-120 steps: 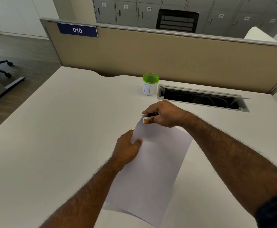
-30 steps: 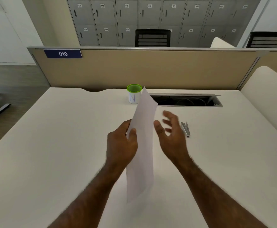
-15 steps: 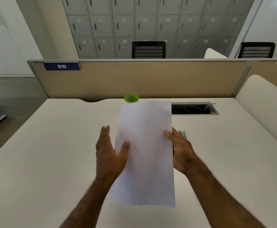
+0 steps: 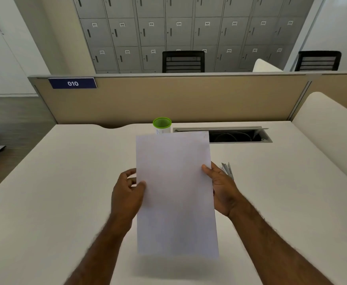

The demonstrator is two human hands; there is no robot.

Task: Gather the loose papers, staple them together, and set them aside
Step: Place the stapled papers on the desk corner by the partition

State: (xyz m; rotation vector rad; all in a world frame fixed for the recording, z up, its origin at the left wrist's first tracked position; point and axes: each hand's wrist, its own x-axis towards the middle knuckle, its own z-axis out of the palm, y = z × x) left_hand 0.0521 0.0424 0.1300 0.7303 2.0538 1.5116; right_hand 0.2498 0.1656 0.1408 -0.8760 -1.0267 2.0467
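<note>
A stack of white papers [image 4: 175,192] is held up above the white desk [image 4: 55,192], its face towards me. My left hand [image 4: 127,194] pinches the left edge, thumb on the front and fingers behind. My right hand [image 4: 222,190] grips the right edge the same way. A small silver stapler [image 4: 227,169] lies on the desk just beyond my right hand, partly hidden by it. How many sheets the stack holds cannot be told.
A white cup with a green rim [image 4: 161,124] stands at the back of the desk, partly behind the papers. To its right is an open cable tray slot [image 4: 238,136]. A tan partition [image 4: 189,97] closes the far side.
Four seconds ago the papers lay on the desk with the stapler at their corner. They have since been lifted, turned face-on, and both hands now hold the side edges.
</note>
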